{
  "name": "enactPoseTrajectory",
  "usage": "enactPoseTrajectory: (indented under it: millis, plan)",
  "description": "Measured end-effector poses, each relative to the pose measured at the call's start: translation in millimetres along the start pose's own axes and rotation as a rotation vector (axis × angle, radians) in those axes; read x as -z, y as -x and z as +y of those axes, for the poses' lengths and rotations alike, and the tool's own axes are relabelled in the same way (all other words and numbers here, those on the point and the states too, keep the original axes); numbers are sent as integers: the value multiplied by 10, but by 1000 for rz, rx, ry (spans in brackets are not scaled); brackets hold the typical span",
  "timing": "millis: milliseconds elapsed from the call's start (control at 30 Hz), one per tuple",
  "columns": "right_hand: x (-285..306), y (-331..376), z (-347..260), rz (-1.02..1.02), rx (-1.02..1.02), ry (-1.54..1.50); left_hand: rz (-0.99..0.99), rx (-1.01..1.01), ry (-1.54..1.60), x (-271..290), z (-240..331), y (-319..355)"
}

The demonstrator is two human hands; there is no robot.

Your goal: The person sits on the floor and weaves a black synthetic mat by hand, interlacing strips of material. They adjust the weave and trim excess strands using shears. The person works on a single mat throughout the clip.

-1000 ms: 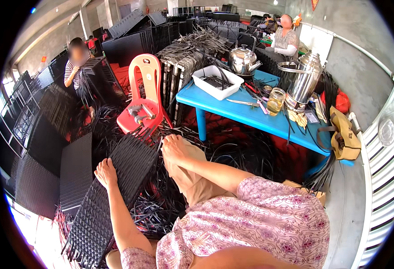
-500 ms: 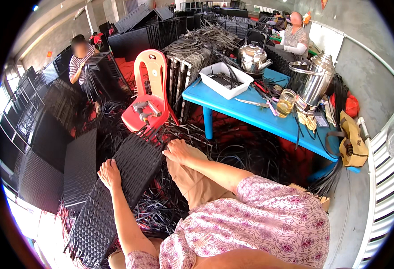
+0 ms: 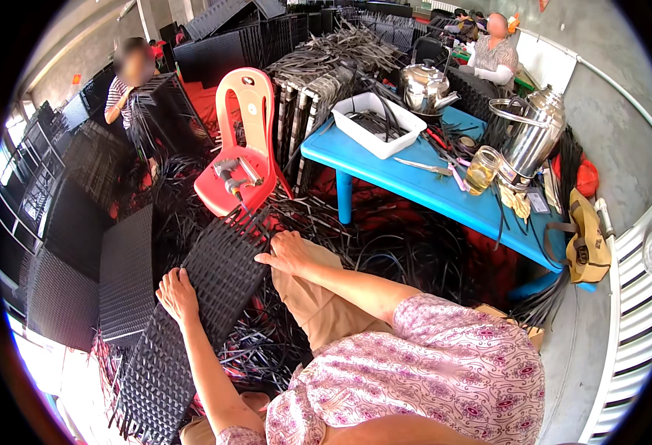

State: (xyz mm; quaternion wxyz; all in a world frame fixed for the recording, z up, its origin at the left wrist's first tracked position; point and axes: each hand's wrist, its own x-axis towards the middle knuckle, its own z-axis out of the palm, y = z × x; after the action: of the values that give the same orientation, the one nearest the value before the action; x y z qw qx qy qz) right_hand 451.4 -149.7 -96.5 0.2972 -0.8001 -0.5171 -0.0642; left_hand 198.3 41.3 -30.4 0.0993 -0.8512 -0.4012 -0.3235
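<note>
A long black panel woven from flat plastic strips [image 3: 218, 285] slants across my lap, with loose strip ends fringing both its far and near ends. Closed around its left long edge is my left hand [image 3: 178, 297], fingers over the top. My right hand [image 3: 287, 254] grips the opposite edge near the far end, its thumb on the weave and its fingers curled, partly out of sight. That hand lies against my tan-trousered knee [image 3: 303, 293]. Beyond the panel, a power tool [image 3: 229, 176] rests on a red plastic chair [image 3: 248, 111].
To the right, a blue table [image 3: 326, 148] carries a white tray [image 3: 379, 126], a kettle [image 3: 424, 87], scissors [image 3: 422, 166], a glass jar [image 3: 483, 170] and a steel flask [image 3: 530, 137]. Cut strips [image 3: 400, 252] cover the floor. Woven panels [image 3: 127, 271] stand at left. Two people sit farther back.
My right thumb has stretched out onto the panel's edge. My left hand has shifted slightly along with the panel, and the whole view has moved a little.
</note>
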Motion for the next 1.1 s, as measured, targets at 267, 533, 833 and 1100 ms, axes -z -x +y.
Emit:
enactPoseTrajectory:
  millis: [267,533,833,1100]
  plan:
    - [70,-39,-80,-18,-38,24,-12,-2,1,12,48,-64]
    - [90,-155,-220,-159,-126,-37,-71,41,-122,37,-31,-70]
    - [325,-173,-81,-5,-50,-147,66,-73,180,45,-46,-76]
    - [183,-203,48,52,-152,-70,54,8,250,130,67,111]
